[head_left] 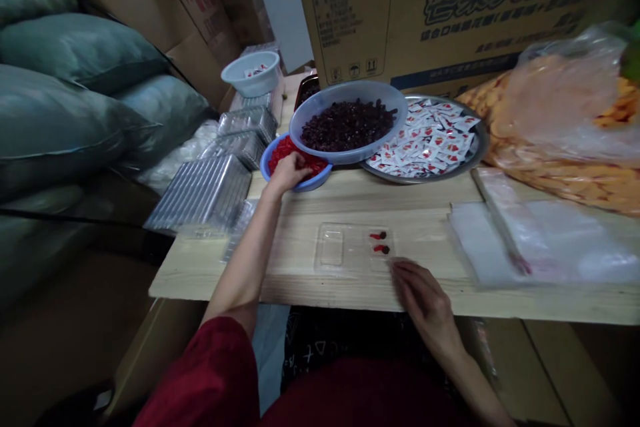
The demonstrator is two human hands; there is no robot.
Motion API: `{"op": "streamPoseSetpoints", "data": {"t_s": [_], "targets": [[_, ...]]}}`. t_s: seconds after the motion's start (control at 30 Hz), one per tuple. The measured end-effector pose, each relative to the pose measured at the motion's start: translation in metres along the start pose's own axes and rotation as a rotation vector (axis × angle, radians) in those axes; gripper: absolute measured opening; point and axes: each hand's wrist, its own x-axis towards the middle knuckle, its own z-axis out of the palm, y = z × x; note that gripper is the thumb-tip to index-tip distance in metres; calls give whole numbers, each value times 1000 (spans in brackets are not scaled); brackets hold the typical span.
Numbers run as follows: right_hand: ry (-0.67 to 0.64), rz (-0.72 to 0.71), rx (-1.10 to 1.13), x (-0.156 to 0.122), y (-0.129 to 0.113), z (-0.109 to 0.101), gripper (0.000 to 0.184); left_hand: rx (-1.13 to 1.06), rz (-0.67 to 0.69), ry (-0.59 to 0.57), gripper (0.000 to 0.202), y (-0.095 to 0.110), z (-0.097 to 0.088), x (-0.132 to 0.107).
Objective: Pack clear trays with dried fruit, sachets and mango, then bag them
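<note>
My left hand [289,172] reaches into a small blue bowl [315,182] of glossy red pieces [280,149]. Its fingers curl down among them, and the tips are hidden. At the lower right corner of a shallow clear plastic tray [330,267], my right hand [425,290] has its fingers together on the rim. Two small groups, each a red piece beside a dark one [383,249], lie in the right part of the tray; its left compartment shows no contents. Partly overhanging the blue bowl, a larger pale bowl [350,159] contains dark purple-brown pieces [350,123].
A metal basin [425,180] full of small printed sachets stands right of the pale bowl. Stacked clear trays [200,193] and a small white bowl [253,83] are at left. Plastic bags [550,240] lie right, before a big orange-filled bag [560,180]. A carton [370,27] rises behind.
</note>
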Motion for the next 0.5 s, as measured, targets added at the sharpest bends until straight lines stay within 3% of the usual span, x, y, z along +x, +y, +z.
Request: {"op": "streamPoseSetpoints", "data": {"t_s": [0.17,0.33,0.5], "targets": [[-11,12,7,2,-1,1,26,96,50,-58,15,11,7,-1],[-2,8,-4,2,-1,-2,27,58,84,-72,27,3,1,-6],[-8,13,4,3,-3,-2,26,45,131,-88,27,-1,7,-6]]}}
